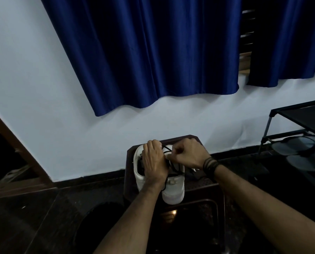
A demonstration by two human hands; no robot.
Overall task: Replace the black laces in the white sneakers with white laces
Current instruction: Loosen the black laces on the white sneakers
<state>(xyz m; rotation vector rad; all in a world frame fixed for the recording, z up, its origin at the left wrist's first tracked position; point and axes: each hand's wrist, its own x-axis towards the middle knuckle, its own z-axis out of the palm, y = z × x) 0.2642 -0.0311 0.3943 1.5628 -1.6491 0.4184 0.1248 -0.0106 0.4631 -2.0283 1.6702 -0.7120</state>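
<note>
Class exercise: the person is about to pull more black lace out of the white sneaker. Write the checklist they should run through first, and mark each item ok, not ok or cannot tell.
1. White sneaker rests on the dark stool: ok.
2. Left hand steadies the sneaker from above: ok.
3. Right hand has a grip on the black lace: its fingers are curled at the lace, exact pinch cannot tell.
4. Black lace free of knots: cannot tell, the hands hide the eyelets.
5. White laces ready nearby: cannot tell, none clearly seen.
</note>
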